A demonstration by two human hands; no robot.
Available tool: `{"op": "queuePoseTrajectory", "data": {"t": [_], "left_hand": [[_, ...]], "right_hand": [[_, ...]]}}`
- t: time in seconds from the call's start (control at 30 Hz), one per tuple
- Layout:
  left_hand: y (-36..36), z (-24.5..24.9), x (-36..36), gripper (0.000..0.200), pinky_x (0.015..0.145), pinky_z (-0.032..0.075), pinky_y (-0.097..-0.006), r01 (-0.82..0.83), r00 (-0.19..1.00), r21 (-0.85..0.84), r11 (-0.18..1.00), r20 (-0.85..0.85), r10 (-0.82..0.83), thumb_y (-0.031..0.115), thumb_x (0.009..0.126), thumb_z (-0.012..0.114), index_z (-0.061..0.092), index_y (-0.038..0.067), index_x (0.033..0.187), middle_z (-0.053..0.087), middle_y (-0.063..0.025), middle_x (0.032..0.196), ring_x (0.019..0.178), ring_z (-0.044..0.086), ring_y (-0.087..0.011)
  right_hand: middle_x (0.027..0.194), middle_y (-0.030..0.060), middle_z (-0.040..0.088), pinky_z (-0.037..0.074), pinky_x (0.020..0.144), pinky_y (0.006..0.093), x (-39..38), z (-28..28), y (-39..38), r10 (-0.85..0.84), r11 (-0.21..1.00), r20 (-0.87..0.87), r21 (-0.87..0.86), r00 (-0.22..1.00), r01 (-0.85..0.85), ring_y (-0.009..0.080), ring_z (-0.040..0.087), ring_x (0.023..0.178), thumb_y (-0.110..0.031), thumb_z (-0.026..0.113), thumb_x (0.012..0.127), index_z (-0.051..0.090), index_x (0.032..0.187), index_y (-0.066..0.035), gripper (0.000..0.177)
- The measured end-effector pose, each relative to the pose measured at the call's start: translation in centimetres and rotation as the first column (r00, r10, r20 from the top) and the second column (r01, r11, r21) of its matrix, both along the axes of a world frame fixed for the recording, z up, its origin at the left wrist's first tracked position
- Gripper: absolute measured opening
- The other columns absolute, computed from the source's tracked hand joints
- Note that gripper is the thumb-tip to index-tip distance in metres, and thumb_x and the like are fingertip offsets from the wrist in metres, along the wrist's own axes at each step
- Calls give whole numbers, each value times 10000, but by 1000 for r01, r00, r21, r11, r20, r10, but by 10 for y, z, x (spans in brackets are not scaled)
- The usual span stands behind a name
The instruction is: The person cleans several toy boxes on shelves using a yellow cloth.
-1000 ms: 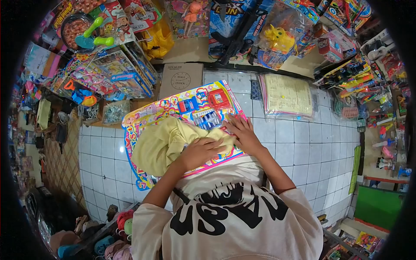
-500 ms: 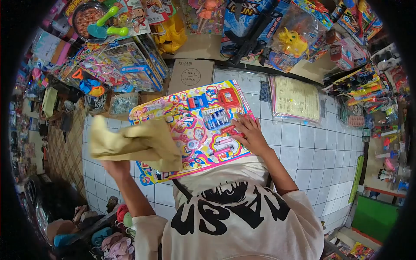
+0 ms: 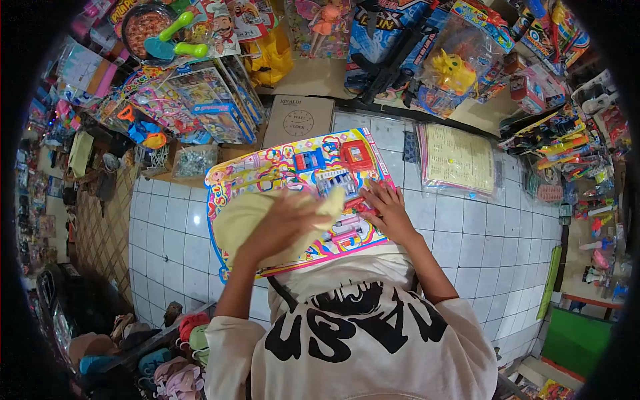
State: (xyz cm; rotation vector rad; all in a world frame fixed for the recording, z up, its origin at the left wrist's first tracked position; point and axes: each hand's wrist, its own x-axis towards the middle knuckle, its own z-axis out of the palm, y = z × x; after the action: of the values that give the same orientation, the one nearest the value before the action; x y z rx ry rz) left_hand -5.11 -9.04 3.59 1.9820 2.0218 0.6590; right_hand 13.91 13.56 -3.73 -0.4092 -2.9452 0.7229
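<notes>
A colourful toy set on a printed card (image 3: 267, 167) lies across my lap, tilted slightly. Over its left and middle part spreads a yellow cloth (image 3: 240, 217), blurred by motion. My left hand (image 3: 287, 220) is on the cloth, fingers wrapped into it and pointing right. The cloth's far corner sticks up past my fingertips. On the card's right side rests my right hand (image 3: 388, 212), fingers spread flat beside the red toy pieces and the pink syringe-like toys (image 3: 345, 235).
A brown wall clock box (image 3: 298, 121) stands beyond the card. Plastic-wrapped papers (image 3: 460, 157) lie on the tiled floor (image 3: 453, 233) at right. Packaged toys (image 3: 213, 100) line the back and both sides. Caps (image 3: 180, 377) are piled at lower left.
My left hand has swept the yellow cloth from the card's left edge rightward to its middle. The cloth has spread lower over the card. My right hand has hardly moved.
</notes>
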Motion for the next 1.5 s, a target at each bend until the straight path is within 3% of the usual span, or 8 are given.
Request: {"op": "queuePoseTrajectory", "data": {"t": [0.03, 0.43, 0.57, 0.7, 0.83, 1.13, 1.3, 1.5], "left_hand": [[5, -25, 9, 341, 1099, 138, -503, 65, 982, -84, 994, -173, -78, 281, 871, 520, 582, 246, 1205, 450, -20, 1364, 1275, 371, -288], [-38, -36, 33, 405, 1116, 147, -484, 45, 958, -301, 953, -258, -127, 234, 875, 516, 506, 229, 1280, 335, 45, 1446, 1368, 229, -235], [-69, -34, 33, 448, 1127, 173, -421, 160, 987, -221, 962, 37, -156, 211, 815, 576, 515, 235, 1259, 411, 30, 1394, 1356, 267, -160], [-78, -43, 14, 435, 1123, 188, -420, 152, 988, -273, 950, 23, -152, 227, 840, 569, 502, 168, 1266, 437, -5, 1376, 1339, 304, -159], [-64, -50, 8, 428, 1081, 251, -457, -361, 916, -119, 925, -230, 328, 159, 877, 489, 455, 93, 1298, 424, -91, 1381, 1322, 336, -265], [5, -87, -24, 352, 1055, 260, -481, -643, 756, -36, 765, -187, 627, 187, 920, 430, 519, 57, 1235, 465, -151, 1337, 1289, 378, -304], [33, -80, -20, 345, 1079, 225, -459, -259, 965, 14, 966, -46, 259, 215, 923, 440, 537, 83, 1226, 460, -95, 1355, 1304, 363, -253], [7, -46, -9, 299, 1080, 259, -453, 146, 967, -156, 977, 233, -107, 124, 886, 466, 587, 89, 1158, 520, -81, 1295, 1253, 429, -248]], "right_hand": [[1440, 77, 319, 163, 1069, 562, 1, 0, 0, 1, 1000, -9, 5, 1000, -1, 374, 275, 1318, -452, 543, 859, 450, 1324, -183, 546], [1407, 71, 371, 182, 1056, 576, 1, -1, -4, 14, 1000, -78, -2, 997, -14, 363, 301, 1304, -450, 578, 834, 474, 1304, -184, 550], [1408, 74, 371, 182, 1052, 583, -1, 0, -1, 15, 1000, -76, -3, 997, -15, 370, 304, 1300, -451, 577, 834, 478, 1302, -183, 548], [1416, 81, 360, 179, 1052, 585, -2, 0, -3, -3, 1000, -59, -15, 998, 3, 377, 299, 1303, -450, 571, 839, 478, 1303, -184, 543], [1439, 89, 331, 145, 1070, 545, 2, 3, -8, -7, 1000, -52, 16, 999, 8, 383, 262, 1321, -397, 576, 851, 444, 1333, -190, 541], [1424, 85, 357, 175, 1047, 549, 3, 2, -11, -29, 999, -64, 39, 998, 31, 372, 280, 1313, -395, 583, 845, 506, 1273, -158, 495], [1417, 88, 366, 175, 1047, 549, 5, 0, -8, -36, 998, -79, 55, 996, 41, 374, 289, 1307, -398, 584, 843, 508, 1272, -160, 496], [1413, 77, 365, 189, 1044, 578, 6, 3, -6, -17, 999, -63, 38, 998, 19, 362, 302, 1303, -428, 558, 851, 497, 1278, -181, 497]]}}
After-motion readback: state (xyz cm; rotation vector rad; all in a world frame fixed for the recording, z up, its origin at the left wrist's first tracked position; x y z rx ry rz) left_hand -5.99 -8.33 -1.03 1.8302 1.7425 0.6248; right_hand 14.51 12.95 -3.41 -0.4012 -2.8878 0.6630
